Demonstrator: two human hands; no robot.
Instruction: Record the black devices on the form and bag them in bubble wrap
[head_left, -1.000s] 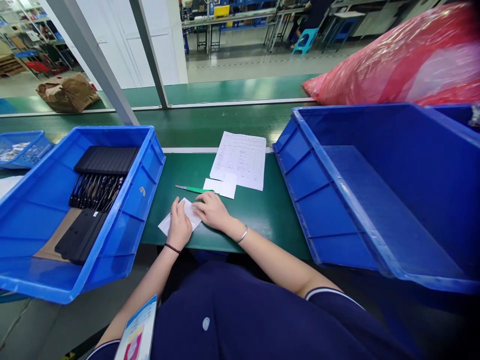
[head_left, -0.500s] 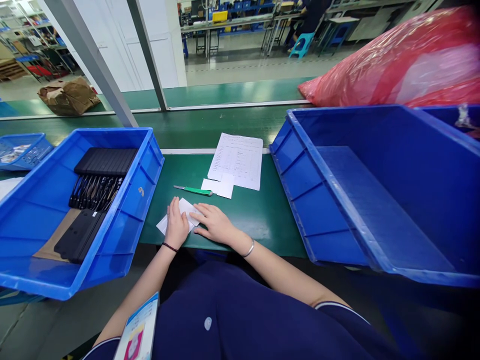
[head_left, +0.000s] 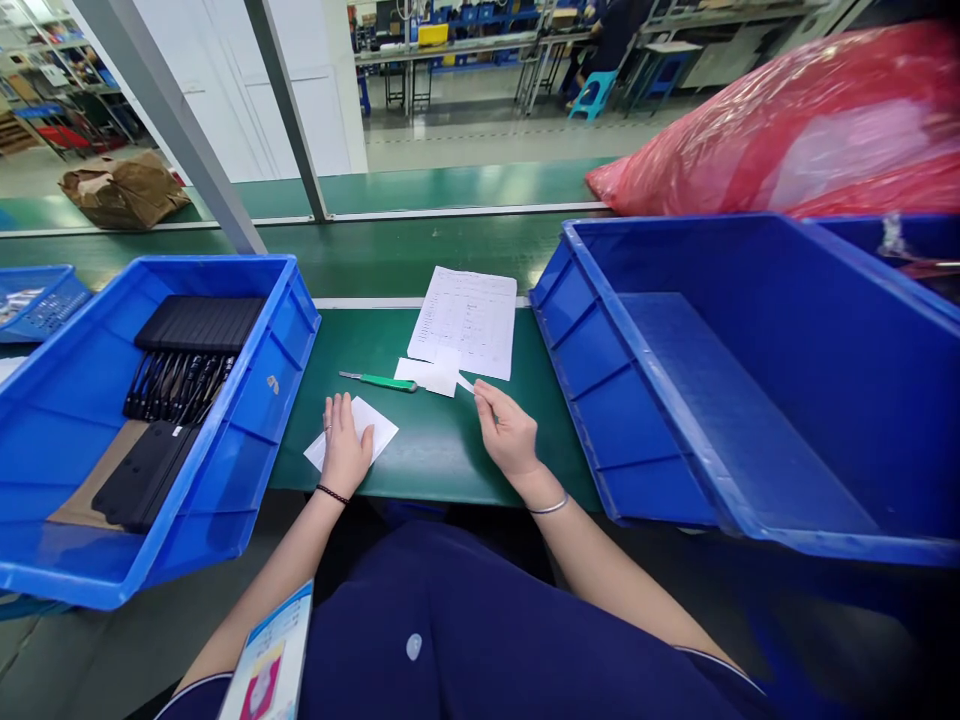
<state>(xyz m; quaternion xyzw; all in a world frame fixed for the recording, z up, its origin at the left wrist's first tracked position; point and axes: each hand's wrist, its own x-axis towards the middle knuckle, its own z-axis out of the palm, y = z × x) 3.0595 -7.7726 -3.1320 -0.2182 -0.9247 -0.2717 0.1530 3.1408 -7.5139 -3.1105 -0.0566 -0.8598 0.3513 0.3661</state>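
Observation:
My left hand (head_left: 344, 445) lies flat with fingers stretched out on a small white paper (head_left: 377, 425), pressing it to the green tabletop. To the right, my right hand (head_left: 508, 428) pinches a narrow white paper slip (head_left: 466, 383) between thumb and fingers, raised a little over the table. Just left of the slip lie small white paper pieces (head_left: 424, 374), overlapping the lower edge of a printed sheet (head_left: 466, 315). A green craft knife (head_left: 386, 382) with a thin metal blade rests beyond my left hand.
On the left stands a blue bin (head_left: 281, 400) holding black flat devices (head_left: 199, 323) and bundled black cables (head_left: 180, 387). A large blue bin (head_left: 637, 430) stands at the right, with a red plastic bag (head_left: 787, 130) behind it. A grey post (head_left: 176, 120) rises behind the left bin.
My right hand has moved right, away from the paper under my left hand, and now pinches a white slip. My left hand stays on its paper.

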